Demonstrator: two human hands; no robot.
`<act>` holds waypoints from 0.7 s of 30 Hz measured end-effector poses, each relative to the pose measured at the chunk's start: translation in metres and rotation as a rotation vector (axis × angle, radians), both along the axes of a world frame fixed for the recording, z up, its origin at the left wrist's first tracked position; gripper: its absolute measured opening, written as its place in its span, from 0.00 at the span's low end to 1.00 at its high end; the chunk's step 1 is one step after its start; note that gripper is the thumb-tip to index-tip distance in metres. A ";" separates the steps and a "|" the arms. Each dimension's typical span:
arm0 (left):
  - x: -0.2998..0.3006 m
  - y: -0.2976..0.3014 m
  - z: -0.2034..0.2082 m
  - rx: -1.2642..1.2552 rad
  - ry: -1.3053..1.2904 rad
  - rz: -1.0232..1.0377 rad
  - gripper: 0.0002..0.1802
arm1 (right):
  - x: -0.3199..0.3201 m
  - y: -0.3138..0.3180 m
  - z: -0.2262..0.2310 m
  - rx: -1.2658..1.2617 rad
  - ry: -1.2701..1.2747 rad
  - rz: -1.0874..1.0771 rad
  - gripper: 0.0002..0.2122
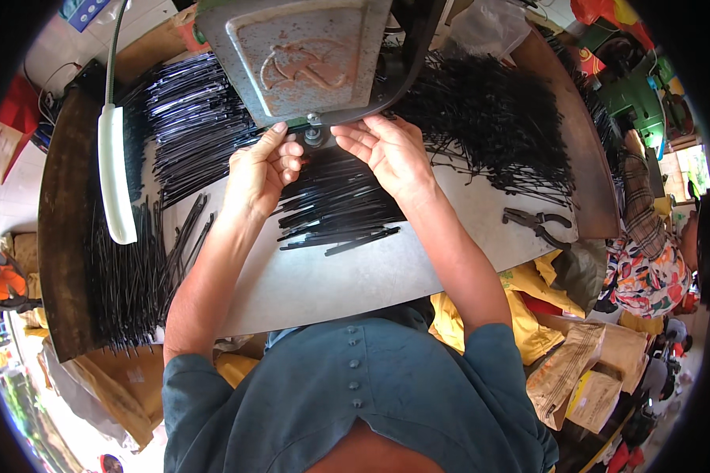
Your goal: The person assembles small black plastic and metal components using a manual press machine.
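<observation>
My left hand is at the lower left of a grey-green press-like machine. Its thumb and forefinger are pinched together at the machine's lower edge, the other fingers curled; what they grip is too small and dark to make out. My right hand is across from it, right of the metal bolt and tool head, fingers stretched loosely toward that head and nothing plainly visible in them. Just below both hands lies a bundle of thin black rods on the pale metal worktop.
More black rods cover the worktop at left, lower left and right. Dark-handled pliers lie at the right. A white lamp hangs at the left. A person in a patterned garment is at the far right, near cardboard boxes.
</observation>
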State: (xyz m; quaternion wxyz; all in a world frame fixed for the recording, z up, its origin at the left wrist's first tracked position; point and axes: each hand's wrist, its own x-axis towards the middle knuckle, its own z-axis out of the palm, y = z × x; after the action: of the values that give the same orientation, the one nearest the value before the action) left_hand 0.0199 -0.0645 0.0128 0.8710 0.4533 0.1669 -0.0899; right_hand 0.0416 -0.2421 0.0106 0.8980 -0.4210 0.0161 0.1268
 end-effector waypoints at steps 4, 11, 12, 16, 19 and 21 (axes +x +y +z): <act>-0.002 -0.008 -0.002 -0.008 -0.006 0.016 0.12 | -0.002 -0.001 0.000 0.036 0.051 -0.049 0.09; -0.007 -0.002 -0.005 -0.073 -0.061 -0.037 0.11 | -0.007 -0.014 0.012 -0.173 0.083 0.052 0.11; -0.006 -0.002 -0.004 -0.047 -0.042 -0.031 0.11 | -0.006 -0.027 0.013 -0.297 0.051 0.111 0.14; -0.003 0.008 0.007 0.013 0.019 -0.192 0.10 | -0.010 -0.087 0.038 -0.948 -0.206 0.087 0.09; -0.006 0.009 0.016 0.053 0.024 -0.299 0.08 | -0.012 -0.140 0.044 -1.676 -0.565 -0.228 0.09; -0.011 0.001 0.022 0.142 0.019 -0.134 0.06 | -0.014 -0.161 0.045 -1.983 -0.668 -0.329 0.10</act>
State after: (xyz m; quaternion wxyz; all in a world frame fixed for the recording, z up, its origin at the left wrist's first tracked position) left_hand 0.0092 -0.0632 0.0348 0.8270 0.5233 0.1502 -0.1403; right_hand 0.0273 -0.4031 0.0553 0.1177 -0.9718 -0.0785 -0.1885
